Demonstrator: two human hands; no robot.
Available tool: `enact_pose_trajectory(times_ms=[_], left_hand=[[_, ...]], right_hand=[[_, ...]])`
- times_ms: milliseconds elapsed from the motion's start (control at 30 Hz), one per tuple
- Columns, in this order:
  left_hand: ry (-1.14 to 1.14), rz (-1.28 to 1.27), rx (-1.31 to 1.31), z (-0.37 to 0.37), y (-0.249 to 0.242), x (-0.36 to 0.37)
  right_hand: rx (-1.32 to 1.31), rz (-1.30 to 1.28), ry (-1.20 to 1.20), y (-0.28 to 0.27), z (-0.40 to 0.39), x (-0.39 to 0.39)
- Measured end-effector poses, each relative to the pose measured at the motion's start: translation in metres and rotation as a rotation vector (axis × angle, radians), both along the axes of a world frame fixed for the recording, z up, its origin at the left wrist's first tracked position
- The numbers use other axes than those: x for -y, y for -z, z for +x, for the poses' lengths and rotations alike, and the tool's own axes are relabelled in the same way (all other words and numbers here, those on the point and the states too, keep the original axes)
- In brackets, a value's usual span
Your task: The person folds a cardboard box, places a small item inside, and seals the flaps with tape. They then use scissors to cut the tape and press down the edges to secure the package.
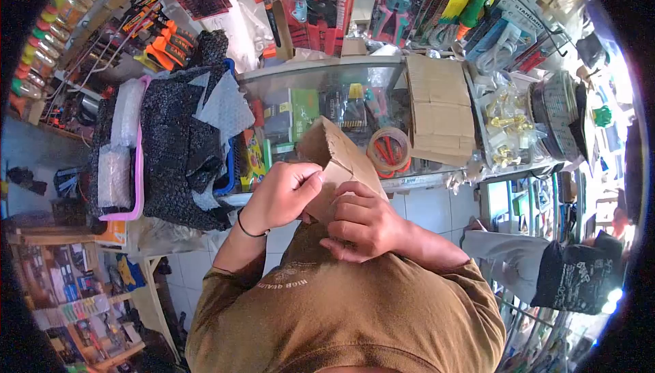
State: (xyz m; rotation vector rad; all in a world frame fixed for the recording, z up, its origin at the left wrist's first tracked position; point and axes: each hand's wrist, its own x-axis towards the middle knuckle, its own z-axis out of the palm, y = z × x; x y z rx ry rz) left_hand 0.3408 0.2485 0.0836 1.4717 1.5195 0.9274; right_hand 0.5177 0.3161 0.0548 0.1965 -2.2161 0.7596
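A brown cardboard box (355, 161) is held tilted in front of my chest, its far end resting over the glass counter. My left hand (290, 192) pinches the near left edge of the box between thumb and bent fingers; a dark band circles that wrist. On the near right side, my right hand (365, 223) has its fingers curled against the cardboard. The box's inner side shows at the left, and its lower near part is hidden behind my hands. Right of it on the counter lies a roll of tape (389, 148) with orange-red items inside its ring.
A flattened cardboard stack (442, 107) lies on the glass counter (266, 80). Black bubble wrap (167, 148) fills the left side beside a pink basket (140, 175). Bags of brass fittings (508, 124) sit at right. Packaged tools (321, 5) hang along the back.
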Motion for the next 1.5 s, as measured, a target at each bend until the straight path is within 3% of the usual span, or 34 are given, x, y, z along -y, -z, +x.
enact_pose_trajectory(times_ms=[100,633,733,833,967,1033,1167,1300,1500], left_hand=[[-0.005,-0.108,0.116,-0.007,-0.001,0.000],[0.123,0.128,0.029,-0.025,0.033,0.006],[0.081,-0.002,0.114,-0.026,0.020,0.011],[0.057,0.007,0.119,-0.032,0.016,0.017],[0.058,0.058,0.177,-0.038,0.022,0.025],[0.037,-0.059,0.269,-0.040,0.021,0.029],[0.005,-0.072,0.317,-0.044,0.024,0.039],[-0.011,-0.026,0.258,-0.050,0.024,0.045],[-0.008,0.117,0.154,-0.058,0.037,0.049]], right_hand=[[-0.002,0.004,0.042,-0.005,-0.010,0.007],[0.145,-0.073,0.138,-0.005,-0.022,0.033],[0.163,-0.128,0.080,0.000,-0.020,0.034],[0.030,-0.135,0.020,0.006,-0.019,0.032],[-0.054,-0.202,0.134,0.006,-0.018,0.035],[0.067,-0.132,0.373,0.006,-0.017,0.041],[0.166,-0.180,0.485,0.011,-0.022,0.050],[0.327,-0.248,0.433,-0.003,-0.031,0.050],[0.437,-0.118,0.337,0.000,-0.041,0.042]])
